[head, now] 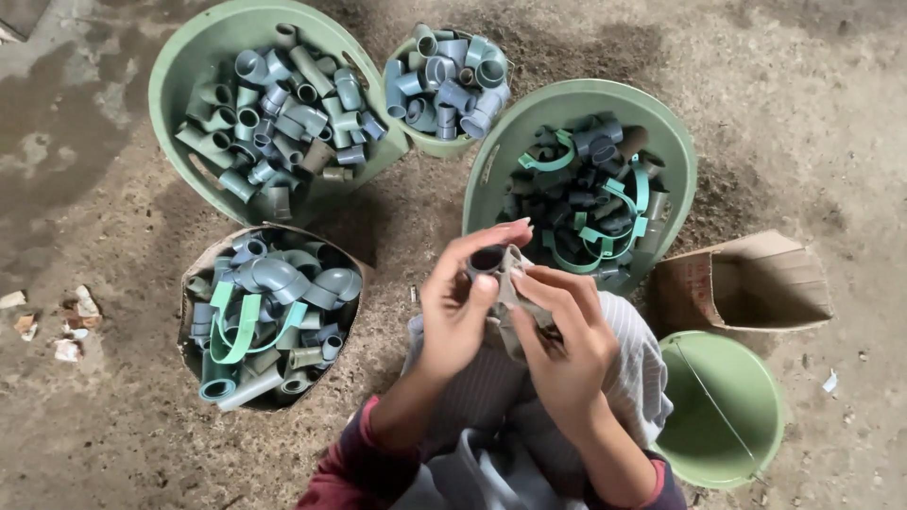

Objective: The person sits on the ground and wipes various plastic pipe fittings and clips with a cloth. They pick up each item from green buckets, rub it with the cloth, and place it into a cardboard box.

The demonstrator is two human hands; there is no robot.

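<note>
My left hand [460, 300] and my right hand [564, 332] together hold a grey-brown plastic pipe fitting [499, 266] above my lap. Its round open end faces up near my left thumb. My right fingers wrap the lower part of the fitting, which they partly hide. Both hands hover just in front of the green basin [576, 97] that holds dark fittings and teal clamps.
A large green basin [203, 42] of grey elbows sits at the far left, a small green tub [427, 142] of blue-grey fittings at centre. A cardboard box [194, 274] of fittings lies left; an open carton [746, 279] and green bucket [727, 453] stand right. Dirt floor.
</note>
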